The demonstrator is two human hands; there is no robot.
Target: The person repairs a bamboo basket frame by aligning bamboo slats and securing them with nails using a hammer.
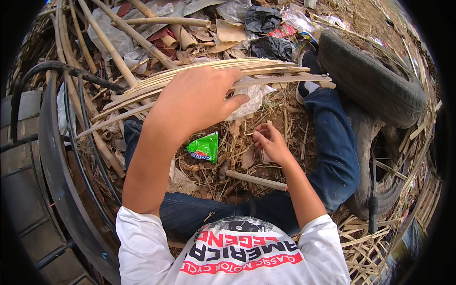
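Note:
My left hand (pixel 202 97) lies over a bundle of long, split bamboo strips (pixel 278 70), its fingers going over the far side and its thumb on the near side. The strips run across in front of me, fanned out at the left end. Lower and to the right, my right hand (pixel 271 144) is closed in a pinch, with a small pale bit showing at the fingertips; its kind is too small to tell. Between my legs lies a green packet (pixel 204 147). Near it, a tool with a pale wooden handle (pixel 256 181) rests on the ground.
Bamboo poles (pixel 156 52) and plastic scraps litter the far left. Black plastic bags (pixel 263 19) lie beyond the strips. An old tyre (pixel 373 78) stands on the right, woven bamboo (pixel 368 247) below it. At left is a black metal frame (pixel 71 190). My jeans-clad legs (pixel 332 142) enclose the ground.

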